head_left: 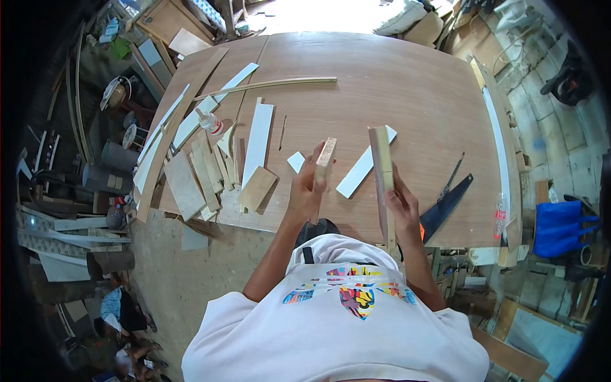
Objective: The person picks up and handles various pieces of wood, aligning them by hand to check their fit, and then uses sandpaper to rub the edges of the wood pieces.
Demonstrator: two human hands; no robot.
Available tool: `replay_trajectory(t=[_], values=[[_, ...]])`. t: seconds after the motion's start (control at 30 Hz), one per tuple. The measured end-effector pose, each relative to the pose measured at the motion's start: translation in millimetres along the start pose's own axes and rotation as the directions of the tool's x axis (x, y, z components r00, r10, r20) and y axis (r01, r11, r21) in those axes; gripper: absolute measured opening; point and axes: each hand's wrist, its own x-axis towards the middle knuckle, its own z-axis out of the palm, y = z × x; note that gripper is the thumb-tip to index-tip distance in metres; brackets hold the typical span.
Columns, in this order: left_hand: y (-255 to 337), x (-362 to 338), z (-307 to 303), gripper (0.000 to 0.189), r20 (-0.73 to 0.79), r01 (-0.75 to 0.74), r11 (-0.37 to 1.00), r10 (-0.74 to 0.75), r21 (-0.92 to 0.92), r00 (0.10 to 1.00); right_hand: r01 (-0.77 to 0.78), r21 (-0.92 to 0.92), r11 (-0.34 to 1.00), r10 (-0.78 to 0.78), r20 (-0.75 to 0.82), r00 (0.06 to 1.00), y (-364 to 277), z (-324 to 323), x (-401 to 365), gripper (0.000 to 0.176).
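My left hand (310,189) is closed around a short wooden board (326,156), held on edge above the near side of the table. In my right hand (402,202) is a longer wooden board (382,172), also upright on its edge. The two boards are apart, with a gap between them. On the table behind that gap lies a white strip (356,170), partly hidden by the longer board. A small white offcut (296,162) rests just beyond my left hand. Right of my right hand is a handsaw (447,209) with an orange handle, partly covered by the hand and arm.
Several wood scraps (203,162), white strips (258,140) and a white glue bottle (210,122) crowd the left of the wooden table (407,89). Pliers-like tool (453,175) lies by the saw. A plastic bottle (500,216) stands near the right edge. Other people (121,312) are at lower left.
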Motion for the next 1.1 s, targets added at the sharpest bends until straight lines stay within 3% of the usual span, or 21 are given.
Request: replay_trajectory(t=[0.03,0.17,0.2,0.23,0.27,0.3,0.37,0.43,0.53,0.57,0.63,0.67,0.7,0.77,0.83,0.9,0.93,0.97,1.0,1.03,1.1], values=[[-0.3,-1.6,2.4,0.089,-0.012,-0.146,0.98,0.149,0.135,0.989,-0.004,0.004,1.0,0.004,-0.015,1.0,-11.8,5.9,-0.9,0.061],[9.1,-8.3,9.9,0.103,0.006,-0.177,0.955,0.181,0.239,0.984,0.314,-0.24,0.918,-0.287,0.141,0.947,-36.6,30.9,-0.8,0.062],[-0.3,-12.5,9.0,0.103,0.103,-0.296,0.916,0.278,0.271,0.955,0.382,-0.391,0.837,-0.318,0.22,0.922,-33.5,34.4,2.2,0.062],[-7.0,-13.9,8.9,0.103,0.2,-0.415,0.863,0.369,0.289,0.907,0.377,-0.395,0.838,-0.32,0.205,0.925,-32.2,36.0,11.4,0.062],[-7.6,-10.6,16.8,0.103,0.152,-0.504,0.847,0.482,0.169,0.863,0.339,-0.411,0.846,-0.301,0.155,0.941,-31.6,35.9,24.1,0.062],[-4.7,-8.5,16.9,0.103,0.161,-0.506,0.847,0.483,0.164,0.861,0.305,-0.424,0.853,-0.287,0.106,0.952,-30.3,33.7,39.1,0.061],[12.1,-5.7,16.9,0.1,0.218,-0.388,0.882,0.337,0.269,0.916,0.205,-0.308,0.929,-0.197,0.058,0.979,-15.5,27.2,70.9,0.063],[6.7,0.8,15.3,0.1,0.192,-0.382,0.89,0.341,0.25,0.92,0.197,-0.252,0.947,-0.183,0.075,0.98,-15.5,27.2,73.0,0.067],[6.9,-1.0,6.1,0.089,0.042,-0.112,0.981,0.107,0.159,0.993,0.385,-0.377,0.842,-0.333,0.196,0.922,-39.1,42.2,34.1,0.071],[4.5,-3.7,3.3,0.089,0.048,-0.11,0.981,0.103,0.159,0.994,0.38,-0.378,0.844,-0.331,0.19,0.924,-38.2,41.2,34.7,0.071],[-2.7,-8.5,-1.3,0.087,0.155,-0.077,0.992,0.061,0.099,0.986,0.501,-0.521,0.691,-0.419,0.276,0.865,-33.3,38.1,40.6,0.069],[12.9,-1.5,8.6,0.09,0.152,-0.189,0.978,0.174,0.092,0.973,0.495,-0.549,0.674,-0.464,0.206,0.861,-27.4,35.5,56.7,0.056],[20.4,3.5,13.6,0.09,0.16,-0.194,0.977,0.178,0.09,0.971,0.343,-0.523,0.78,-0.318,0.141,0.937,-27.5,28.4,73.0,0.054],[29.3,5.7,16.3,0.092,0.134,-0.205,0.978,0.197,0.05,0.971,0.276,-0.513,0.813,-0.296,0.044,0.954,-22.2,21.7,95.5,0.054],[26.2,16.1,9.1,0.094,0.137,-0.231,0.972,0.224,0.037,0.965,0.392,-0.453,0.801,-0.38,0.121,0.917,-32.8,23.8,79.3,0.055],[15.3,11.4,-4.2,0.094,0.155,-0.126,0.991,0.118,0.043,0.981,0.621,-0.361,0.696,-0.548,0.292,0.784,-43.6,31.3,59.2,0.058],[29.5,5.5,-13.8,0.094,0.227,0.386,0.903,-0.422,0.186,0.878,0.596,-0.472,0.649,-0.509,0.313,0.802,-53.1,38.0,49.2,0.06],[25.2,5.9,-10.4,0.094,0.235,0.386,0.903,-0.423,0.189,0.875,0.567,-0.576,0.589,-0.468,0.329,0.82,-60.1,42.4,42.7,0.061],[18.1,2.5,-4.0,0.094,0.232,0.106,0.985,-0.136,0.136,0.963,0.543,-0.609,0.579,-0.463,0.303,0.833,-51.5,37.0,51.5,0.062],[14.0,4.5,1.5,0.094,0.214,-0.198,0.977,0.176,0.084,0.961,0.498,-0.607,0.619,-0.442,0.255,0.86,-25.9,26.3,69.3,0.061],[24.8,2.3,8.9,0.096,0.246,-0.221,0.969,0.189,0.109,0.951,0.245,-0.446,0.861,-0.234,0.081,0.969,-2.9,11.1,101.3,0.061]])
